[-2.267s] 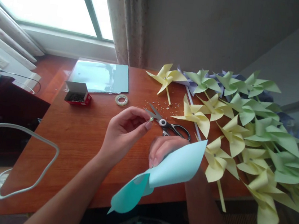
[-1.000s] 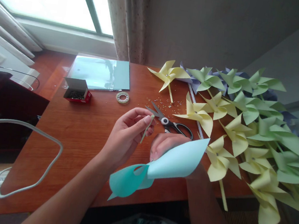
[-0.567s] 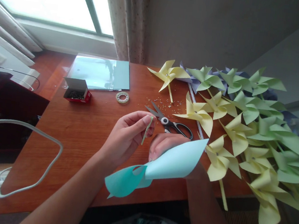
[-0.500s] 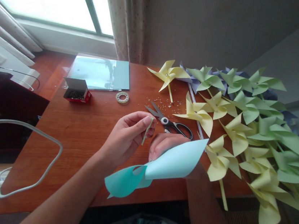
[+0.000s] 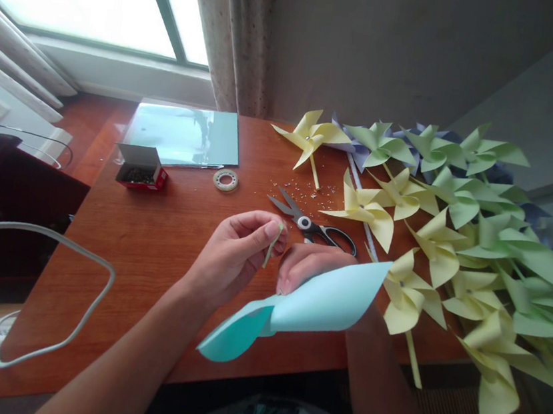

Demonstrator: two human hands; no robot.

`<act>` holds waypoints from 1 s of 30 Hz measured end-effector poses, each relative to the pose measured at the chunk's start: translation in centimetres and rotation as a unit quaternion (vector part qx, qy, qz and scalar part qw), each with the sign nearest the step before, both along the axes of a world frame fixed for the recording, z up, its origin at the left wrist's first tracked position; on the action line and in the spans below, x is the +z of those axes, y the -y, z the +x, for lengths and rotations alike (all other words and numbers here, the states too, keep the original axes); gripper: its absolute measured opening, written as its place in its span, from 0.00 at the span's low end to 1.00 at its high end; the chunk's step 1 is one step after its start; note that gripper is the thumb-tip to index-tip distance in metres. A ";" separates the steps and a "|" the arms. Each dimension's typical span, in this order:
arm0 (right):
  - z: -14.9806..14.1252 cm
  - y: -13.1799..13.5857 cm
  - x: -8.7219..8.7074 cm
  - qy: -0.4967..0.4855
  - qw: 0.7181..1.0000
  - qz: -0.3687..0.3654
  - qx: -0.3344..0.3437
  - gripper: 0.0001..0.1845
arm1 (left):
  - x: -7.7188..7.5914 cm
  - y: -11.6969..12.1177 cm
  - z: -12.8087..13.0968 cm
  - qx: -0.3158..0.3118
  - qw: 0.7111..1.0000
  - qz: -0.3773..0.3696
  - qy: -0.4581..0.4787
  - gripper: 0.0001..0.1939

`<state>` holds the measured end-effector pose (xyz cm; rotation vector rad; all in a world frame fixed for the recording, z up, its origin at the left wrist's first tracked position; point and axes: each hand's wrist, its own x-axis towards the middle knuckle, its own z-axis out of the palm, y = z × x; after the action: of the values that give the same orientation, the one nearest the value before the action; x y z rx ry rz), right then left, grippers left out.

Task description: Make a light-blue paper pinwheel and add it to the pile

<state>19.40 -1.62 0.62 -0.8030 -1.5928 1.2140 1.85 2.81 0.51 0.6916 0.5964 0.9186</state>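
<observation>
My left hand [image 5: 243, 250] pinches a thin, pale green paper stick [image 5: 271, 247] between thumb and fingers above the table. Close beside it, my right hand [image 5: 312, 265] is closed on a light turquoise paper pinwheel [image 5: 328, 301]. The pinwheel's blades hang toward me and cover part of that hand. Its centre lies under the right fingertips, so what they press there is hidden. Just beyond my hands lie open scissors [image 5: 305, 222] with black and white handles.
Many yellow pinwheels [image 5: 310, 137] and green pinwheels [image 5: 498, 244] cover the table's right side. A turquoise paper pack [image 5: 184, 134], a small red box [image 5: 142, 177] and a tape roll [image 5: 225, 180] lie at the back left. A white cable [image 5: 106, 300] loops at the left edge.
The turquoise pinwheel has turned slightly in my right hand, its lower blade showing differently. The stick's top end has dipped a little in my left hand.
</observation>
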 end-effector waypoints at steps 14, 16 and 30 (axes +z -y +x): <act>0.4 0.3 -0.2 -0.082 0.993 -0.035 -0.083 0.05 | -0.2 -0.3 -0.2 -0.089 0.996 -0.011 0.009 0.12; 0.3 0.4 -0.3 -0.096 0.991 -0.035 -0.091 0.07 | -0.3 -0.3 -0.3 -0.098 0.995 -0.019 0.009 0.12; 0.2 0.2 -0.1 -0.047 0.992 0.046 -0.111 0.04 | -0.9 -0.9 -0.6 -0.146 0.989 -0.016 -0.031 0.08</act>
<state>19.60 -1.81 0.52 -0.8281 -1.4311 0.9967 1.23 3.73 -0.37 0.7588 0.5464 0.6156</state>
